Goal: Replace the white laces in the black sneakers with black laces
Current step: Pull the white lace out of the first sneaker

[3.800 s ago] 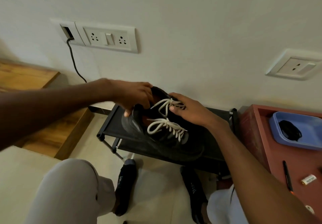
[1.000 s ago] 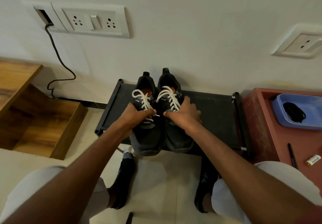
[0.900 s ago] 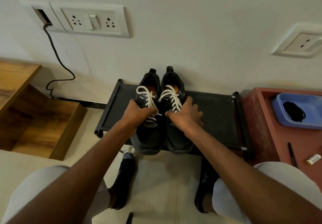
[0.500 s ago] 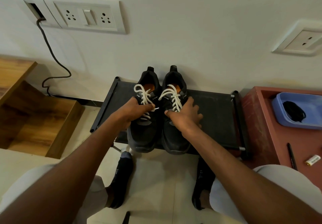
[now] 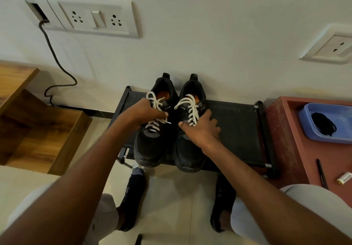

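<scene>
- Two black sneakers stand side by side on a low black shoe rack [image 5: 238,122], heels toward the wall, toes hanging over the rack's near edge; both carry white laces
- left sneaker [image 5: 150,145]: its white lace [image 5: 155,109] is loose at the top; the left hand [image 5: 142,114] lies over the lacing, fingers curled round the lace, pinching it near the middle eyelets; a lace tip pokes out just beside the fingertips
- right sneaker [image 5: 188,153]: its white lace [image 5: 191,107] is tied in a loose bow; the right hand [image 5: 202,130] rests on the tongue and outer side, thumb at the lower lacing, fingers spread over the upper; whether it pinches the lace, I cannot tell
- the hands are apart, one on each shoe
- to the right, a red-brown table [image 5: 282,130] bears a blue tray [image 5: 306,122] holding a bundle of black laces [image 5: 323,123]; a black pen [image 5: 322,174] and a small white battery [image 5: 343,178] lie nearer
- on the wall, a white socket panel [image 5: 95,19] with a dark cable [image 5: 55,58] hanging from it; a second socket [image 5: 331,48] at right
- wooden furniture [image 5: 38,122] stands at left; feet in dark socks [image 5: 131,197] rest on the tiled floor
</scene>
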A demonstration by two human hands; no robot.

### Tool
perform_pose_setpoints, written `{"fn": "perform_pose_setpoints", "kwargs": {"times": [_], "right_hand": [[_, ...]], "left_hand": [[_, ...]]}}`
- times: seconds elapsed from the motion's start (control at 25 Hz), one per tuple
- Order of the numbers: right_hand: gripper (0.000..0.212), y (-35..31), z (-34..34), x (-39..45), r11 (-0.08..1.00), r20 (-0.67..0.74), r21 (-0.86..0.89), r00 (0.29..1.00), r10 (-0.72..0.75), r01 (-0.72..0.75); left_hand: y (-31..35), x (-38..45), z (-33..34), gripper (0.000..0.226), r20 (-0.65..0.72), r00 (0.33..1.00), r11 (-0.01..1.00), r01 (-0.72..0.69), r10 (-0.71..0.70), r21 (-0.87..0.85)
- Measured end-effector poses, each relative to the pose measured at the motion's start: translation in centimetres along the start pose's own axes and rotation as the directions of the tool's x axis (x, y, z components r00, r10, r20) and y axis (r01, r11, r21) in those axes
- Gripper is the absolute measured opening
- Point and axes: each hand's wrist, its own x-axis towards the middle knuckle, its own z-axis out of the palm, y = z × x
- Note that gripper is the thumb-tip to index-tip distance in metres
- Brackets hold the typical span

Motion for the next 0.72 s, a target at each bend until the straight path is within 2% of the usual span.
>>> {"fn": "perform_pose_setpoints", "kwargs": {"times": [0.04, 0.08, 0.12, 0.16, 0.2, 0.24, 0.28, 0.32, 0.44, 0.56, 0.64, 0.72], "right_hand": [[0.110, -0.2, -0.7, 0.2, 1.000, 0.028, 0.004, 0.999, -0.021, 0.021], [0.107, -0.5, -1.8, 0.5, 0.998, 0.040, 0.001, 0.997, -0.063, 0.063], [0.097, -0.9, -3.1, 0.8, 0.992, 0.032, -0.025, 0.992, -0.123, 0.124], [0.080, -1.3, -4.5, 1.2, 0.978, 0.013, -0.070, 0.981, -0.195, 0.196], [0.058, -1.6, -5.9, 1.6, 0.957, 0.001, -0.123, 0.965, -0.264, 0.262], [0.036, -1.8, -7.2, 2.0, 0.937, -0.007, -0.165, 0.950, -0.313, 0.307], [0.020, -1.9, -8.1, 2.3, 0.926, -0.003, -0.176, 0.941, -0.339, 0.333], [0.016, -2.0, -8.6, 2.5, 0.922, 0.013, -0.167, 0.936, -0.352, 0.349], [0.031, -2.4, -8.5, 2.1, 0.903, 0.087, -0.170, 0.919, -0.384, 0.394], [0.030, -2.5, -7.6, 2.1, 0.863, 0.147, -0.247, 0.897, -0.417, 0.441], [0.017, -2.5, -7.3, 2.4, 0.836, 0.131, -0.276, 0.880, -0.456, 0.475], [0.006, -2.4, -7.3, 2.6, 0.830, 0.122, -0.269, 0.872, -0.475, 0.489]], "left_hand": [[0.4, -0.1, -0.2, 0.076, -0.090, 0.994, 0.995, -0.049, 0.058, 0.091], [0.9, -0.2, -0.1, 0.087, -0.215, 0.965, 0.979, -0.116, 0.150, 0.166], [1.6, -0.5, 0.1, 0.079, -0.344, 0.900, 0.955, -0.200, 0.267, 0.218], [2.3, -0.7, 0.5, 0.061, -0.438, 0.814, 0.921, -0.291, 0.381, 0.259], [3.2, -0.9, 0.9, 0.039, -0.477, 0.739, 0.879, -0.381, 0.476, 0.287], [3.9, -0.8, 1.6, 0.022, -0.455, 0.718, 0.850, -0.437, 0.526, 0.294], [4.5, -0.6, 2.3, 0.018, -0.409, 0.720, 0.828, -0.473, 0.561, 0.303], [4.8, 0.1, 3.0, 0.027, -0.360, 0.733, 0.814, -0.480, 0.576, 0.326], [6.1, 2.3, 4.7, 0.044, -0.261, 0.788, 0.807, -0.441, 0.557, 0.391], [7.1, 3.3, 5.6, 0.063, -0.217, 0.857, 0.823, -0.331, 0.467, 0.462], [7.5, 3.3, 5.7, 0.063, -0.214, 0.881, 0.816, -0.266, 0.422, 0.514], [7.9, 3.4, 5.6, 0.052, -0.200, 0.901, 0.824, -0.236, 0.384, 0.516]]}}
